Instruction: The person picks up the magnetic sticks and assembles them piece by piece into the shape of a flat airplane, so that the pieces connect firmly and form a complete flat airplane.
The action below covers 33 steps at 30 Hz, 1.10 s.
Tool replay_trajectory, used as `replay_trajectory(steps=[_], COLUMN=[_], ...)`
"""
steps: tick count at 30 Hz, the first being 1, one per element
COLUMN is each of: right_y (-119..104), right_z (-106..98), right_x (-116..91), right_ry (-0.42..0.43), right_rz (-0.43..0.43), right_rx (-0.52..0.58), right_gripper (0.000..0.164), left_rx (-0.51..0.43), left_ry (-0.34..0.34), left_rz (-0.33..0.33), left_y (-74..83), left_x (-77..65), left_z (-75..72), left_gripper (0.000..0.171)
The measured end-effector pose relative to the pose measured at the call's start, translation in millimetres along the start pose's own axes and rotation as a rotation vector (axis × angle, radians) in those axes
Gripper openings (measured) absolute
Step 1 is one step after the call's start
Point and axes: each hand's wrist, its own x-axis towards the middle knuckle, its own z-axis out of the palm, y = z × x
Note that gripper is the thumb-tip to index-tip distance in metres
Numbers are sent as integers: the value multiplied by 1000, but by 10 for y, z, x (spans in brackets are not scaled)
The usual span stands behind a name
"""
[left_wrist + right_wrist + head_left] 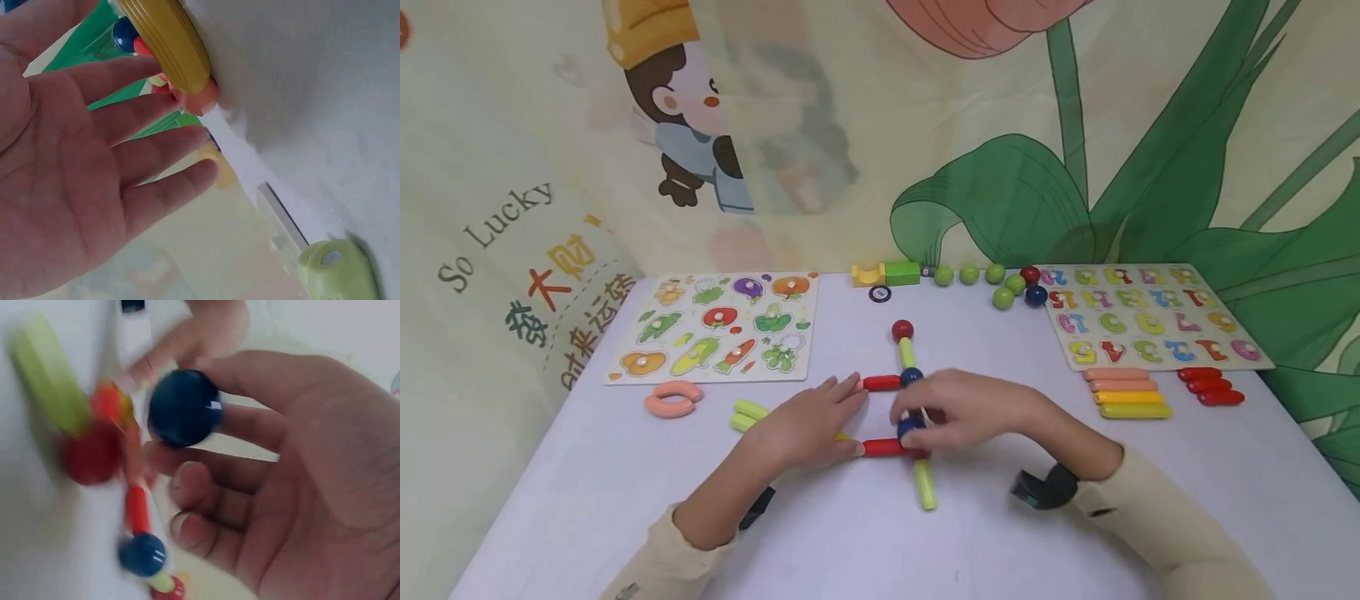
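Thumb and fingertips of the right hand (962, 408) pinch a dark blue ball (912, 432), the landmark for all positions here. The left hand (808, 421), left of the dark blue ball, has straight fingers spread apart, with fingertips at the left ends of two red rods (883, 447).

The dark blue ball is smooth, round and glossy; the red rods, to its left, are straight and slim. Also to its left, a yellow rod (169, 44) shows lengthwise grooves. A red ball (94, 453) lies close by it, and a ridged light green rod (927, 485) extends on its near side. Beyond it stand, in line, a second blue ball (912, 377), a short green rod (907, 352) and a second red ball (902, 331).

Farther left of the landmark are curved salmon pieces (673, 400) and a flat vegetable puzzle board (745, 321); well to its right, a number puzzle board (1092, 323) and loose red rods (1210, 385). Glossy green balls (968, 273) lie well beyond it.

The left hand partly covers the yellow rod, and the right hand obscures the landmark's surroundings; with the right wrist view blurred, whether the landmark touches the red ball cannot be told.
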Motion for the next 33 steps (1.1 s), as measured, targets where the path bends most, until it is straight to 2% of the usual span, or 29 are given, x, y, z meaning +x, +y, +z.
replay_trajectory(steps=[2, 4, 8, 10, 13, 16, 20, 25, 27, 29, 33], right_y=[-95, -154, -204, -204, -191, -192, -242, -291, -284, -270, -251], right_z=[145, 295, 534, 610, 674, 703, 744, 832, 876, 909, 936], right_x=[-179, -300, -390, -384, -368, -355, -348, -321, -308, -302, -305], right_ry=[-78, -122, -133, -118, -88, -60, -2, 124, 177, 212, 205], right_rz=[27, 47, 99, 113, 131, 138, 80, -64, -115, -141, -120], right_rx=[18, 23, 17, 28, 67, 48, -98, -351, -418, -453, -452], right_gripper=[31, 34, 41, 44, 46, 48, 47, 42, 39, 37, 40], left_rx=[12, 26, 36, 51, 64, 65, 61, 66, 61, 51, 41], left_ry=[15, 43, 92, 100, 90, 77, 79, 82, 81, 79, 77], left_rz=[15, 62, 183, 217, 217, 186, 166, 162, 162, 161, 167], left_y=[20, 51, 135, 175, 215, 241, 264, 272, 271, 272, 270], left_x=[0, 3, 17, 20, 37, 58, 72, 67, 67, 65, 65], left_z=[-6, -6, 17, 34, 71, 99, 106, 96, 98, 96, 98], left_gripper=[71, 68, 61, 56, 49, 44, 41, 41, 42, 43, 43])
